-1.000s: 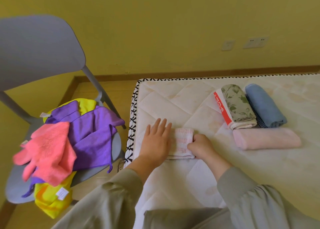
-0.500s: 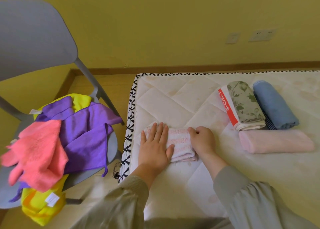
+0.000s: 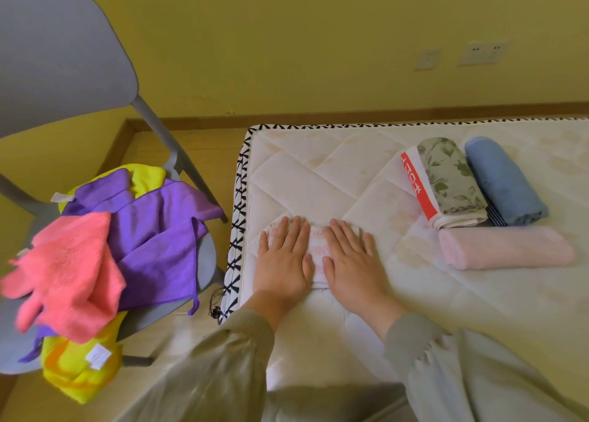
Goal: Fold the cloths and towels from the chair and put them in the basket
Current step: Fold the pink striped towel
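- Left grip (image 3: 282, 262) and right grip (image 3: 352, 262) open flat, pressing folded towel (image 3: 318, 249) on bed (image 3: 318, 173).
- Finished rolls (image 3: 506, 246) lie near.
- Pile (image 3: 153, 230) on chair (image 3: 63, 55) unfolded; basket not in view.

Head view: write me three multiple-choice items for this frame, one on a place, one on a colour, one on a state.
1. The small towel lies: A on the chair; B on the mattress, near its left edge; C in a basket.
2. The rightmost roll on the mattress is: A blue; B yellow; C purple.
3. The left hand and right hand are: A lifted clear; B gripping the towel's corners; C flat on the towel, fingers straight.
Answers: 1 B, it shows between the hands on the quilted top; 2 A, its whole surface is blue; 3 C, both palms press down on it.
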